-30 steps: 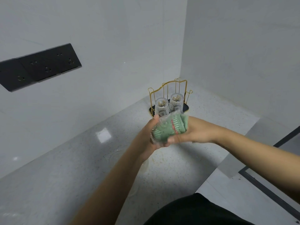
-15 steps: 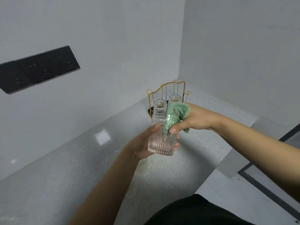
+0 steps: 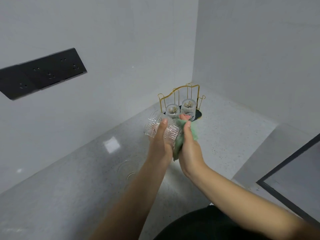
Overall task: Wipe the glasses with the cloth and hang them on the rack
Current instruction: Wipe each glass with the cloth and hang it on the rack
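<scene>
My left hand (image 3: 160,137) grips a clear ribbed glass (image 3: 153,124), held on its side above the counter with one end pointing left. My right hand (image 3: 189,146) holds a green cloth (image 3: 180,144) bunched against the glass's right end. Behind them a gold wire rack (image 3: 180,91) on a dark base stands in the corner. Two ribbed glasses hang upside down on it, one on the left (image 3: 171,110) and one on the right (image 3: 188,107).
The speckled grey counter (image 3: 86,170) runs to the corner between two white walls. A black socket panel (image 3: 41,73) sits on the left wall. A dark-framed edge (image 3: 285,161) borders the counter at the right. A faint round mark (image 3: 127,168) shows on the counter.
The glass has turned from upright to lying on its side, pointing left. The cloth has come out of the glass and now sits at its right end in my right hand.
</scene>
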The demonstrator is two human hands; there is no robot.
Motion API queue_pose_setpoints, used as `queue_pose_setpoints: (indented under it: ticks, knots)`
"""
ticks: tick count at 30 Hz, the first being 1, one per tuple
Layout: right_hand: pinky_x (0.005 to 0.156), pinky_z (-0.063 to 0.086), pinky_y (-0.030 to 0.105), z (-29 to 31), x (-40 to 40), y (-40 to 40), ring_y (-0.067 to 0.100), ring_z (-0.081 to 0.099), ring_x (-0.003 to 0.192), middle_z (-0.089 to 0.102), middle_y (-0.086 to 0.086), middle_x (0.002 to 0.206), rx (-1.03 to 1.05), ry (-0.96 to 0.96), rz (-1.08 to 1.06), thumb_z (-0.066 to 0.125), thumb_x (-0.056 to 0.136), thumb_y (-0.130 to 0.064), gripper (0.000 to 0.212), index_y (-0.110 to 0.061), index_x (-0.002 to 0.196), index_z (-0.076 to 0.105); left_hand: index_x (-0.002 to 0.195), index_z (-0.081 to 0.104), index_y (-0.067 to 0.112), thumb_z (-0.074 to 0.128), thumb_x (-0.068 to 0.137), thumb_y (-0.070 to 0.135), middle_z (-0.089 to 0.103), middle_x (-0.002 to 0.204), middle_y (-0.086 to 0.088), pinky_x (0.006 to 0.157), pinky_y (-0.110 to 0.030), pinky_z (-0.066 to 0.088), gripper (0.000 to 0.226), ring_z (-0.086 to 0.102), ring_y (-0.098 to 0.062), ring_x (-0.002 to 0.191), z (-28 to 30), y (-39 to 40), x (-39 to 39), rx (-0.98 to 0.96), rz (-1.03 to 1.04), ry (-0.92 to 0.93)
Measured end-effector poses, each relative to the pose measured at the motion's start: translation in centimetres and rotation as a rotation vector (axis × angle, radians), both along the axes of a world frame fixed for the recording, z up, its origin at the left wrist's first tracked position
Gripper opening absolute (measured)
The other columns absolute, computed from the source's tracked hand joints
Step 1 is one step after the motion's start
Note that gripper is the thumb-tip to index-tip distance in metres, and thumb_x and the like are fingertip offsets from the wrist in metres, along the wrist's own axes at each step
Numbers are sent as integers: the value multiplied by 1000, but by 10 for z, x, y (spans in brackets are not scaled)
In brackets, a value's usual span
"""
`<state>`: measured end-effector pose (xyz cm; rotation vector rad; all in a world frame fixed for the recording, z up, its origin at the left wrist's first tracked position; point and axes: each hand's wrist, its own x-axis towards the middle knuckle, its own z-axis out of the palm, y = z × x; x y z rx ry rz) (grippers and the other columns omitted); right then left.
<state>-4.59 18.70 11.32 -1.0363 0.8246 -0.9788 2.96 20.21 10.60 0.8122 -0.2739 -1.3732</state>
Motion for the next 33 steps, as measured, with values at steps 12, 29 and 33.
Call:
queue_pose_setpoints:
  ticks: [12,29,33]
  knots:
    - [113,30,36,4,10,-3,7,43,128,46,-11,141,116,-73,-84,36,85,-67,51,-45,130,45,145,42,7,87,65,38,54,141,-20,113,-47,36,97,54,-34,129,-12,-6,-7,-76,35,145]
    - [77,53,28,20,-3,-27,12,62,90,66,-1,98,80,266,-32,19,94,-61,66,-17,117,61,122,61,10,75,80,29,71,116,-11,82,-41,59,48,70,-25,105,-10,9,6,-61,25,-502]
    - [89,48,25,27,-4,-32,9,62,99,68,2,107,-81,289,-77,19,93,-60,65,-17,112,64,128,59,18,73,82,40,68,124,-11,95,-52,53,54,65,-29,114,-10,17,2,-66,-93,-583]
